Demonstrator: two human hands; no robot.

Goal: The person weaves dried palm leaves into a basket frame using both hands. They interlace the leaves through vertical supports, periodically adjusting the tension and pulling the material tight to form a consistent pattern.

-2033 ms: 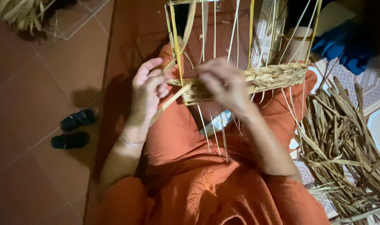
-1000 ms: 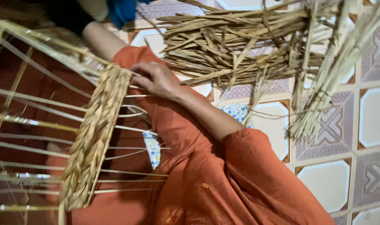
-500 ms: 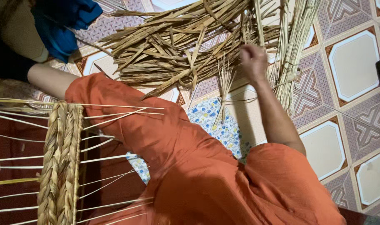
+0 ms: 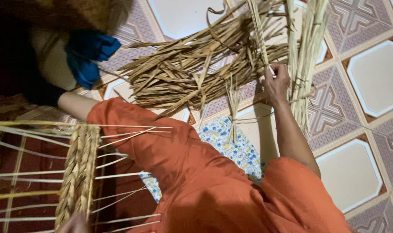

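Reed stalk (image 4: 257, 32) in right hand (image 4: 276, 82), beside straw pile (image 4: 196, 73) edge.

Floor (image 4: 373, 82): tiled, pale octagonal tiles set between patterned brown-and-white bands.

Pile of dried leaves (image 4: 196, 75): flat brown strips, loosely heaped, lying directly on the tiles; taken as landmark.

Bundle of pale stalks (image 4: 306, 56): just right of the pile, long and thin, running up out of view.

Small tied bunch of straw (image 4: 233, 112): just below the pile, fanned at its upper end.

Patterned cloth (image 4: 231, 146): white with blue and yellow spots, below the pile, under the bunch's lower end.

Blue cloth (image 4: 88, 56): crumpled, left of the pile.
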